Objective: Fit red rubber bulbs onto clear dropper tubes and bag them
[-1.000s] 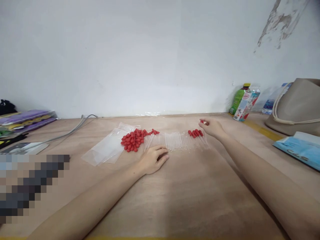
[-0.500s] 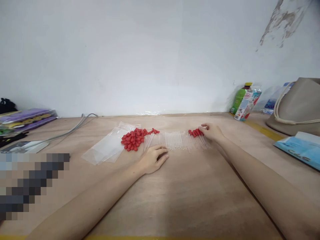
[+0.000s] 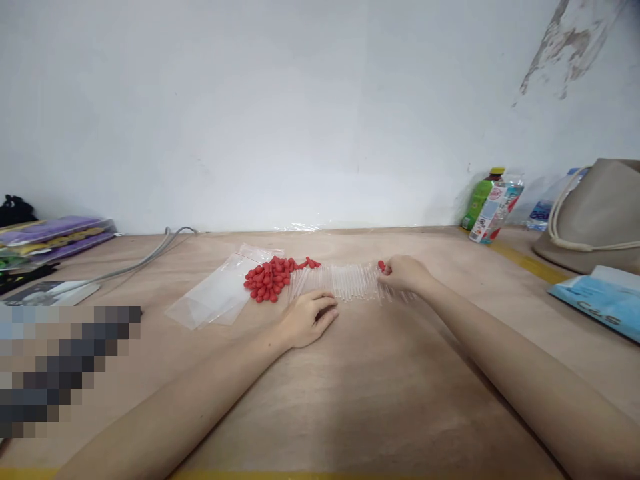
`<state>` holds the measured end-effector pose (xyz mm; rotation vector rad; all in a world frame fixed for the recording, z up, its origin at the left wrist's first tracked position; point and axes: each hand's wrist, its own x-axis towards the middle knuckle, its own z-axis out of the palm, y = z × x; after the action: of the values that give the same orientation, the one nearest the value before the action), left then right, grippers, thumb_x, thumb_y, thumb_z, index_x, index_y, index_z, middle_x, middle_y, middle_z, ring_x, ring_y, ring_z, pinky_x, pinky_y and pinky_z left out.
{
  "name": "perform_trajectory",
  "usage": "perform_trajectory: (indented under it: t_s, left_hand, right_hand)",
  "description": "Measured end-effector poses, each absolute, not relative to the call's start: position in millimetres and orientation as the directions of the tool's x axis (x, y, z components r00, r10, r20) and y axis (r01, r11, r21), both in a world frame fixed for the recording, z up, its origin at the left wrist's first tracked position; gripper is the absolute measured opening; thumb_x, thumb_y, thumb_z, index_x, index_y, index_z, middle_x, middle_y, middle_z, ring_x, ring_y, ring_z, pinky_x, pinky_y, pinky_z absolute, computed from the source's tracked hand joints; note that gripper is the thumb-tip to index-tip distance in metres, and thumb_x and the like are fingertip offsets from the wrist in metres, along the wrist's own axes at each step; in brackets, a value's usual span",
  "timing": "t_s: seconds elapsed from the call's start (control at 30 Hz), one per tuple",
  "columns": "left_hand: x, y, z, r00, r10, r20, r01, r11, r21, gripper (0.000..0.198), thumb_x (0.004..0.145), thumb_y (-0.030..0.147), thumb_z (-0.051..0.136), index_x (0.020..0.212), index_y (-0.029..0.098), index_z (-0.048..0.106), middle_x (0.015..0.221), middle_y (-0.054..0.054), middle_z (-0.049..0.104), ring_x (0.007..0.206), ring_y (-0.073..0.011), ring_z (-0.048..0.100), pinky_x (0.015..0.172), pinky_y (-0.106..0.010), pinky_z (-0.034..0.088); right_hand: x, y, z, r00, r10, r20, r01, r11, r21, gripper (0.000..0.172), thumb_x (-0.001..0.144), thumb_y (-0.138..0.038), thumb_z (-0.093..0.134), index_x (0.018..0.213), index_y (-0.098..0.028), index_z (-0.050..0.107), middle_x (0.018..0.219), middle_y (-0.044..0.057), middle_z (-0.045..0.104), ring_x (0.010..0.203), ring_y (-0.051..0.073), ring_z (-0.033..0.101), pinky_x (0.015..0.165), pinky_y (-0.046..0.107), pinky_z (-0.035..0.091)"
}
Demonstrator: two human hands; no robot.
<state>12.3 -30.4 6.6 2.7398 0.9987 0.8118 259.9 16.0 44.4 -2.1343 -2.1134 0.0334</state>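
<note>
A row of thin clear tubes (image 3: 353, 281) lies side by side on the wooden table, pointing toward me. Against its left end a heap of red rubber bulbs (image 3: 267, 280) is piled, with a few more scattered along the far edge. My left hand (image 3: 309, 319) rests on the table just in front of the tubes, thumb and fingers apart, holding nothing. Over the row's right end, my right hand (image 3: 407, 273) has its fingers curled and pinched at a red rubber bulb (image 3: 381, 265). That hand hides the other bulbs there and part of the tubes.
Clear plastic bags (image 3: 213, 290) lie left of the heap. A grey cable (image 3: 145, 257) crosses the left side near purple packets (image 3: 60, 232). At the right stand a green bottle (image 3: 480, 200), a carton-like bottle (image 3: 496, 210), a grey bag (image 3: 597, 213) and a blue pack (image 3: 597, 300).
My right hand has shifted left and slightly toward me, from the right end of the short row of red bulbs to its left end, covering most of them. My left hand stays put.
</note>
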Motion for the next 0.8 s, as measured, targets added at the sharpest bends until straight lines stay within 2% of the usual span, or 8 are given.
perform_trajectory:
  t_s: [0.13, 0.37, 0.57, 0.63, 0.7, 0.8]
  left_hand:
    - [12.2, -29.6, 5.7, 0.641, 0.625, 0.446, 0.564, -0.777, 0.278, 0.026, 0.085, 0.028, 0.045, 0.103, 0.019, 0.061, 0.106, -0.007, 0.060, 0.095, -0.0181, 0.057, 0.085, -0.032, 0.047]
    - [13.0, -29.5, 6.7, 0.644, 0.620, 0.449, 0.560, -0.781, 0.275, 0.026, 0.086, 0.028, 0.044, 0.103, 0.018, 0.062, 0.106, -0.007, 0.060, 0.095, -0.0180, 0.057, 0.085, -0.032, 0.047]
    - [12.6, -29.9, 6.7, 0.633, 0.619, 0.464, 0.573, -0.778, 0.257, 0.026, 0.085, 0.029, 0.045, 0.103, 0.019, 0.061, 0.106, -0.007, 0.059, 0.096, -0.0190, 0.056, 0.085, -0.034, 0.046]
    - [12.6, -30.4, 7.1, 0.623, 0.612, 0.488, 0.579, -0.779, 0.239, 0.025, 0.084, 0.029, 0.046, 0.101, 0.018, 0.061, 0.105, -0.008, 0.058, 0.097, -0.0196, 0.054, 0.086, -0.035, 0.045]
    - [12.7, -30.9, 7.7, 0.612, 0.601, 0.515, 0.588, -0.781, 0.214, 0.023, 0.084, 0.028, 0.047, 0.099, 0.019, 0.061, 0.103, -0.007, 0.057, 0.096, -0.0198, 0.053, 0.086, -0.035, 0.044]
    - [12.7, -31.7, 8.3, 0.570, 0.605, 0.556, 0.631, -0.756, 0.175, 0.020, 0.082, 0.028, 0.049, 0.095, 0.019, 0.062, 0.100, -0.006, 0.058, 0.093, -0.0200, 0.052, 0.084, -0.036, 0.041]
  right_hand:
    - [256.5, 14.9, 45.3, 0.049, 0.999, 0.008, 0.994, -0.048, -0.102, 0.016, 0.063, -0.028, 0.051, 0.066, -0.018, 0.063, 0.067, 0.007, 0.063, 0.064, 0.019, 0.059, 0.050, 0.024, 0.034]
    - [255.8, 21.1, 35.7, 0.121, 0.993, -0.006, 0.980, -0.121, -0.158, 0.027, 0.066, -0.035, 0.049, 0.081, -0.018, 0.064, 0.077, 0.009, 0.065, 0.072, 0.022, 0.060, 0.054, 0.027, 0.038]
    - [254.5, 19.4, 40.7, 0.148, 0.989, -0.015, 0.967, -0.147, -0.207, 0.023, 0.070, -0.033, 0.047, 0.073, -0.017, 0.062, 0.073, 0.009, 0.065, 0.067, 0.020, 0.059, 0.052, 0.025, 0.035]
    - [247.7, 13.1, 45.3, 0.140, 0.987, 0.080, 0.976, -0.124, -0.179, 0.025, 0.075, -0.033, 0.043, 0.069, -0.016, 0.061, 0.073, 0.010, 0.065, 0.068, 0.020, 0.059, 0.054, 0.026, 0.033]
    - [237.6, 4.1, 44.8, 0.094, 0.961, 0.261, 0.991, -0.064, -0.120, 0.026, 0.079, -0.029, 0.039, 0.073, -0.014, 0.060, 0.074, 0.012, 0.065, 0.070, 0.021, 0.059, 0.059, 0.028, 0.032]
    - [222.6, -12.8, 29.9, -0.090, 0.845, 0.527, 0.994, 0.107, -0.002, 0.025, 0.085, -0.027, 0.037, 0.085, -0.011, 0.057, 0.073, 0.011, 0.064, 0.069, 0.020, 0.057, 0.068, 0.032, 0.029]
